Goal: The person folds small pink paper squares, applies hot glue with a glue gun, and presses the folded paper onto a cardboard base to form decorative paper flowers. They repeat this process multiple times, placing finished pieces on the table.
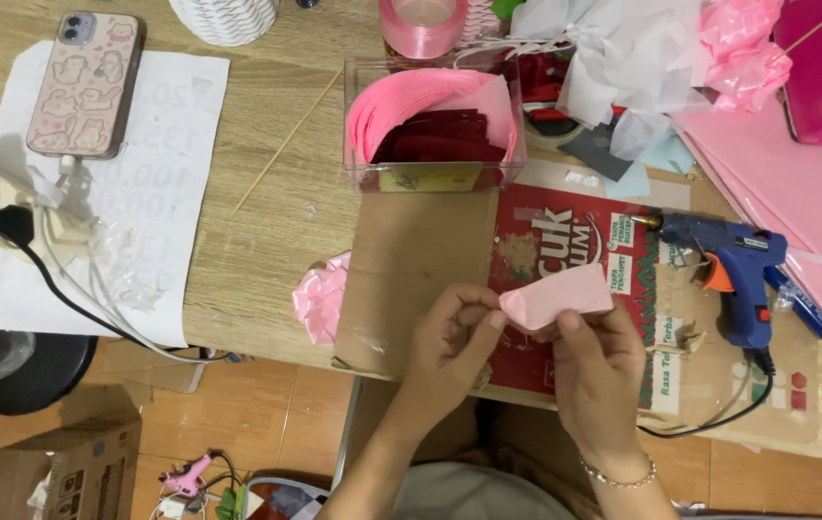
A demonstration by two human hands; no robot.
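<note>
Both hands hold a small folded piece of pink ribbon (557,298) above a flattened cardboard sheet (411,260) at the table's near edge. My left hand (449,337) pinches its left end with thumb and forefinger. My right hand (596,371), with a thin bracelet on the wrist, grips its underside and right part. A finished pink ribbon flower (318,299) lies on the table just left of my left hand. A blue glue gun (733,274) rests on the cardboard to the right, its cord trailing toward the edge.
A clear plastic box (435,120) of pink and dark red ribbon pieces stands behind the cardboard. A pink ribbon roll (422,24), crumpled white tissue (623,67), and pink sheets (796,193) crowd the back right. A phone (86,82), white paper (156,173), a skewer (286,144) and cables lie at left.
</note>
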